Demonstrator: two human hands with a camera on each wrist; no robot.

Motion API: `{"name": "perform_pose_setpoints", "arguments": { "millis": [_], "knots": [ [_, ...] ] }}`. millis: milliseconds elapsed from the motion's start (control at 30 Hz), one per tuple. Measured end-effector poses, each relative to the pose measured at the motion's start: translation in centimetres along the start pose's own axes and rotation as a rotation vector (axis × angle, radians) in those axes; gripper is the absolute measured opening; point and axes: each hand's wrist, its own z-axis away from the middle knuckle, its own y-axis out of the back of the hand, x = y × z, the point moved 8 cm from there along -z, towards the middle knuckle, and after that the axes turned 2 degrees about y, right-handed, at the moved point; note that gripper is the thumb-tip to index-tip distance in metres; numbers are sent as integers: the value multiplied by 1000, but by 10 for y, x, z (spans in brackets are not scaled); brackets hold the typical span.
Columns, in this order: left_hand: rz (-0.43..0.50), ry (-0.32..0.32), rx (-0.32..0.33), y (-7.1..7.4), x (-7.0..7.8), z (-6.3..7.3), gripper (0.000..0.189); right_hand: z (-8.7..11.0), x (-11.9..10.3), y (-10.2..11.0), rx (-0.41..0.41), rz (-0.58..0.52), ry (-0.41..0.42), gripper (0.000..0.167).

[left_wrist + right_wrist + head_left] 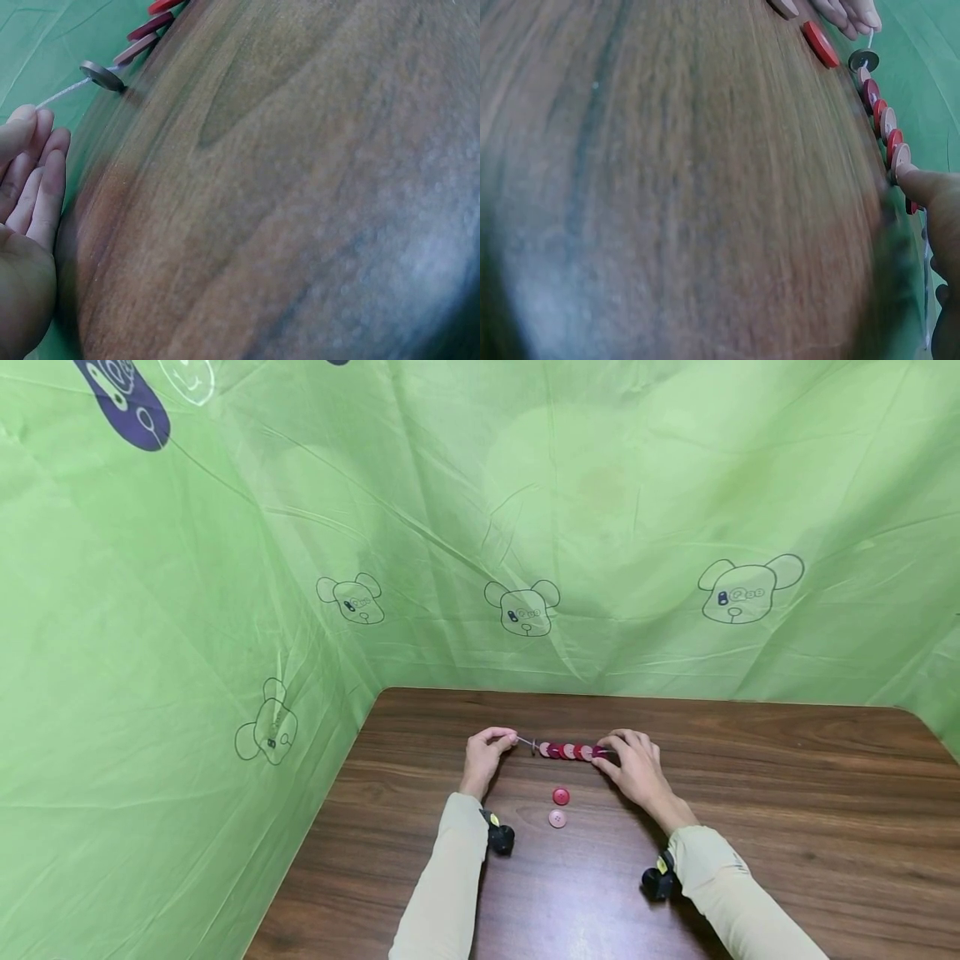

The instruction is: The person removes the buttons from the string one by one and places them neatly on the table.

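A row of threaded buttons (pixel 568 752) in pink, red and maroon lies across the far part of the table, overlapping one another on a pale string (pixel 64 95). At its left end a grey button (pixel 101 76) stands tilted on edge. My left hand (pixel 483 758) pinches the string between thumb and fingertips, left of the grey button, and holds it taut. At the row's right end, my right hand (pixel 637 768) grips the last maroon button (pixel 597 752) with thumb and fingers. More string trails past that hand in the right wrist view.
A loose red button (pixel 561 796) and a loose pink button (pixel 557 818) lie on the brown wooden table (pixel 810 793), nearer than the row. Green printed fabric (pixel 450 527) hangs behind and left of the table. Black wrist cameras (pixel 501 839) sit on both forearms.
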Motion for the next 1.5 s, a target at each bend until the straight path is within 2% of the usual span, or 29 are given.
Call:
{"name": "perform_pose_setpoints", "arguments": {
  "millis": [267, 467, 533, 667, 967, 1133, 1500],
  "knots": [
    [24, 23, -36, -1, 2, 1, 21, 1, 6, 2, -3, -1, -13, 31],
    [6, 28, -67, -2, 16, 8, 22, 4, 9, 4, 1, 3, -16, 32],
    [12, 23, -61, -2, 13, 7, 22, 5, 10, 5, 10, 2, -15, 31],
    [20, 21, -34, -2, -1, 0, 20, 6, 12, 8, 31, 2, -9, 31],
    [-2, 8, 3, 0, -2, -1, 16, 9, 18, 10, 45, -4, -24, 30],
    [10, 16, -1, 1, -4, -1, 12, 10, 22, 10, 50, 6, -26, 29],
    [13, 23, -14, 0, -4, -2, 17, 12, 26, 18, 78, 14, -20, 29]
  ]
}}
